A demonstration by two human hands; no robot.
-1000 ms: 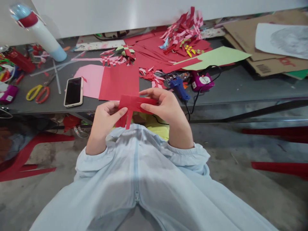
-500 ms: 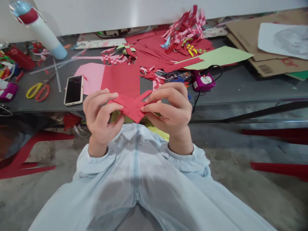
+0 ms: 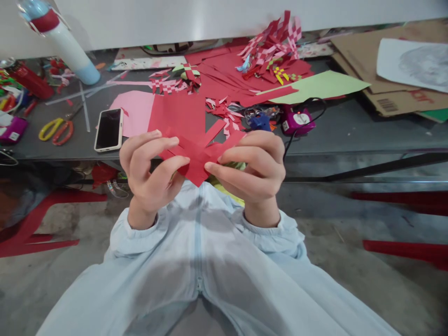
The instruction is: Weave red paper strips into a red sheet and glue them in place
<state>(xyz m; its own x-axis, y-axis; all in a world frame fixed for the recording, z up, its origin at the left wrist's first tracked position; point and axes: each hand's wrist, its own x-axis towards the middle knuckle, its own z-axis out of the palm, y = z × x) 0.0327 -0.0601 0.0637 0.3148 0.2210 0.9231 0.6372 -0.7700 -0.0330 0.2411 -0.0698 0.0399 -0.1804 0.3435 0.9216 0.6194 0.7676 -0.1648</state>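
Between my hands is a piece of woven red paper strips [image 3: 196, 164], its lower end a point and its strip ends fanning out upward. My left hand [image 3: 150, 170] pinches its left side with thumb and fingers. On the other side, my right hand [image 3: 254, 165] grips the right strips, thumb and index finger close to the lower point. The paper is held up just over the table's near edge, above my lap. Behind it a flat red sheet [image 3: 180, 112] lies on the table, partly overlapping a pink sheet [image 3: 135, 112].
Left on the dark table [image 3: 336, 135] are a phone [image 3: 109, 129], scissors [image 3: 56, 130], a bottle [image 3: 66, 49] and a red can [image 3: 28, 79]. Woven red-and-pink strips [image 3: 271, 39], a green sheet [image 3: 318, 87], a purple box [image 3: 297, 119] with a cable and cardboard [image 3: 353, 51] lie behind and right.
My right hand has shifted slightly right and down, and the right strips now spread wider. The woven paper's lower point sits a little lower. Both hands keep their hold.
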